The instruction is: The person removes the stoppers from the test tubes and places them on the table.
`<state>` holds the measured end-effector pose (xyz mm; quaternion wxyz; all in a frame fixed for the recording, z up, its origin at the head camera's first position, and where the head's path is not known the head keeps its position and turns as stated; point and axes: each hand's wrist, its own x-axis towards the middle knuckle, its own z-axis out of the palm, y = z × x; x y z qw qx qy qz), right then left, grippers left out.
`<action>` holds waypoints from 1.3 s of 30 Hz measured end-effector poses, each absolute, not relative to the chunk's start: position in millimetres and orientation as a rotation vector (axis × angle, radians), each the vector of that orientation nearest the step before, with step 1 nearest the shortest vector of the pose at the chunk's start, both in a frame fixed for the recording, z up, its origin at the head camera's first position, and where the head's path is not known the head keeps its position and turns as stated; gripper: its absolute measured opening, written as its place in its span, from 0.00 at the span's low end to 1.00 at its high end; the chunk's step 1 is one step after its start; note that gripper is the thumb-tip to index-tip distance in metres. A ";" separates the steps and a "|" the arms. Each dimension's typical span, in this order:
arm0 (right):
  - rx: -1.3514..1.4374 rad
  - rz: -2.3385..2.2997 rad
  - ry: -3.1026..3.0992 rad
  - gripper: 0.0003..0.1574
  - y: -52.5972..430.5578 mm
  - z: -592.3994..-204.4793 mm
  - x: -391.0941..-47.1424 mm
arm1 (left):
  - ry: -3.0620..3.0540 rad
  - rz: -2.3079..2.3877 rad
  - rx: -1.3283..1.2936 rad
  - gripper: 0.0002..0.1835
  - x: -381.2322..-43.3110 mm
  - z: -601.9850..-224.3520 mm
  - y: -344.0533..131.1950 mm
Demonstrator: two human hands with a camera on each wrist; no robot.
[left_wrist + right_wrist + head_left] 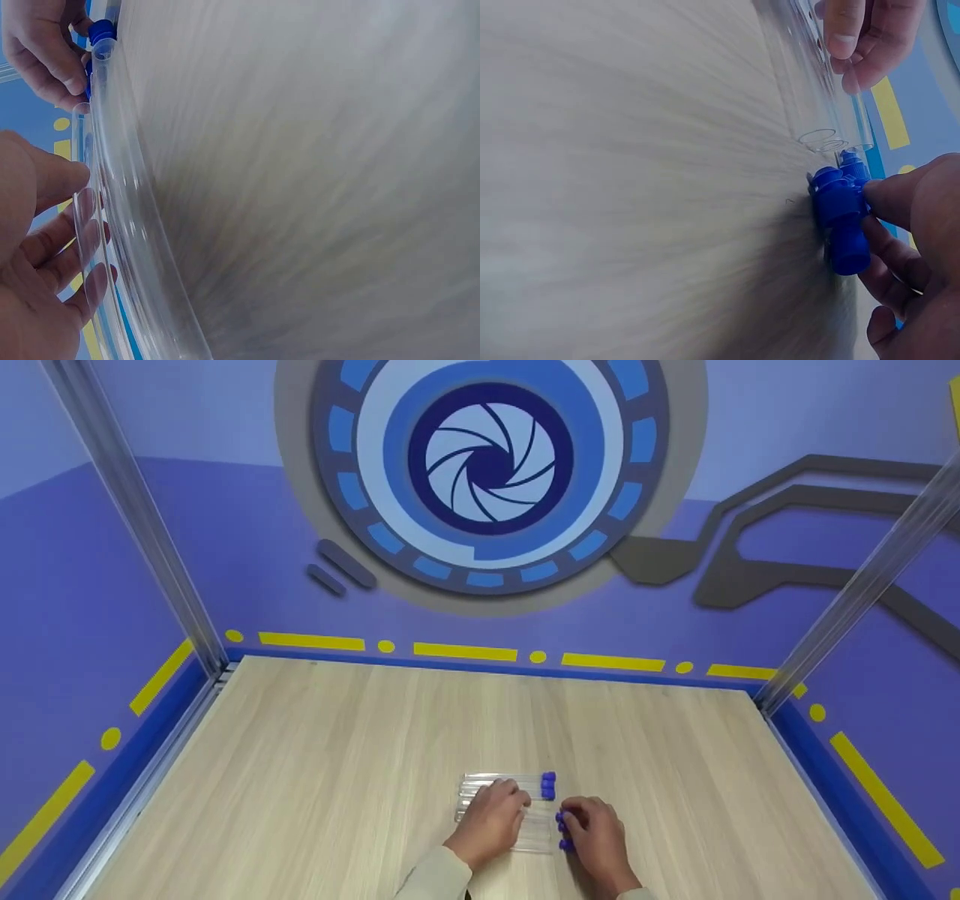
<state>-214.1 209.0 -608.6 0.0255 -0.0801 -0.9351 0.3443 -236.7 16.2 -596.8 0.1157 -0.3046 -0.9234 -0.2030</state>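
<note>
Clear plastic test tubes lie side by side on the table. At the far end of the row, several have blue caps [549, 786] on their right ends. My left hand [491, 821] is over the row, its thumb and fingers holding an uncapped tube [81, 135]. To the right, my right hand [596, 836] pinches a small blue cap [853, 166] just off the open tube ends. More loose blue caps [847, 247] lie on the table beside its fingers. Nearer the body, uncapped tubes [534, 840] point their open mouths towards these caps.
The pale wood-grain table [337, 765] runs back to a blue printed wall [232, 555]. Metal posts [139, 517] stand at its back corners, and side panels close in the left and right.
</note>
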 end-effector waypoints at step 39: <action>-0.296 0.990 -2.847 0.12 195.0 -605.4 -220.4 | -2.671 -0.588 -0.843 0.06 -237.3 -600.8 16.3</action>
